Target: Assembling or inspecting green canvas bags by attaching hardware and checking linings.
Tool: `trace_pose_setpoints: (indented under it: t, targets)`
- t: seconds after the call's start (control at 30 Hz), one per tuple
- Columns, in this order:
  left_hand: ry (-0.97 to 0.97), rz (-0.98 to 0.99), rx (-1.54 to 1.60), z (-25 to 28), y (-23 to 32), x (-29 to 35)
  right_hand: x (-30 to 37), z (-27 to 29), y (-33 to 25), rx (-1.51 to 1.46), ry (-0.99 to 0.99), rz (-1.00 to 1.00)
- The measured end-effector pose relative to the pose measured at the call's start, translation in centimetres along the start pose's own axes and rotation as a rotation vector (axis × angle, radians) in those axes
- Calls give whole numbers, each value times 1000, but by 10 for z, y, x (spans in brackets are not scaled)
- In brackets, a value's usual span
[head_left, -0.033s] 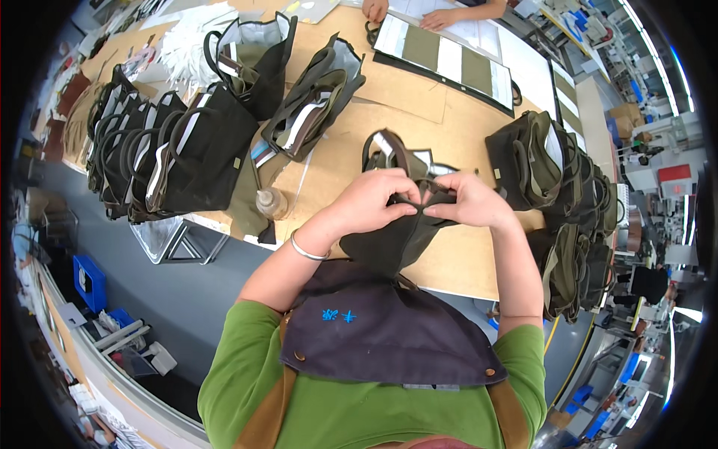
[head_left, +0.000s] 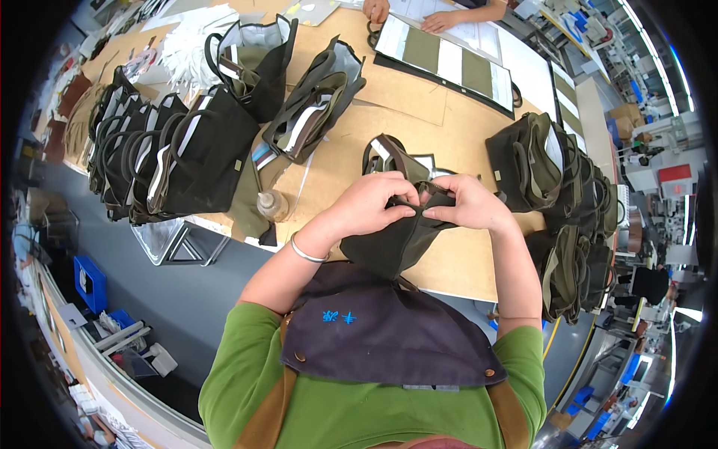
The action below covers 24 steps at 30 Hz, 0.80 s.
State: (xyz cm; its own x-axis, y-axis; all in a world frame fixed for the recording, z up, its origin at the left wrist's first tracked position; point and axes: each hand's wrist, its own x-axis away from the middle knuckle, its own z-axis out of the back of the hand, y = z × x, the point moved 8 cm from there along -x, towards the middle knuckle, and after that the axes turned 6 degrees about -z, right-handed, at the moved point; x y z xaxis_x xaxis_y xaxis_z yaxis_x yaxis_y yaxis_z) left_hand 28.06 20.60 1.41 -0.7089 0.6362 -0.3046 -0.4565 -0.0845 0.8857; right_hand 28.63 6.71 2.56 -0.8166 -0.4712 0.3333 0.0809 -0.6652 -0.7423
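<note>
At the front of the table, a dark olive-black tote bag (head_left: 385, 247) stands with one corner turned toward me. My left hand (head_left: 378, 198) pinches its top edge from the left, thumb outside and fingers curled over the rim. From the right, my right hand (head_left: 467, 202) grips the same edge, its thumb close to the left one. Between the hands the fabric is drawn together at the corner. Behind them rise the bag's handle and a brown-and-white striped strip (head_left: 393, 153). The fingertips inside the bag are partly hidden.
Finished-looking dark bags (head_left: 202, 157) crowd the left side, and more bags (head_left: 535, 161) stand at the right. A small clear bottle (head_left: 272, 205) is near the front edge. Across the table, another person's hands (head_left: 441, 20) rest by a flat striped panel (head_left: 449, 56).
My hands keep their pinch on the tote bag's edge. The handle and striped strip behind them have dipped very slightly.
</note>
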Motion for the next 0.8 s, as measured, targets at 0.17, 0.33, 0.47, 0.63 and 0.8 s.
trace_pose_setpoints:
  t: [0.17, 0.33, 0.47, 0.63, 0.8]
  targets:
    - [55, -7, -212, 11, 7, -5, 3, 4, 10, -104, -5, -95]
    - [221, -133, -188, 15, 8, -20, 7, 12, 5, -33, 62, 12]
    - [-39, 41, -150, -1, -11, -33, 11, 13, 2, -32, 134, -19]
    - [-106, 199, -60, -2, -31, -34, 22, 12, 14, -107, 234, -230]
    - [-114, 183, 13, -6, -27, -35, 22, 7, 5, -94, 248, -62]
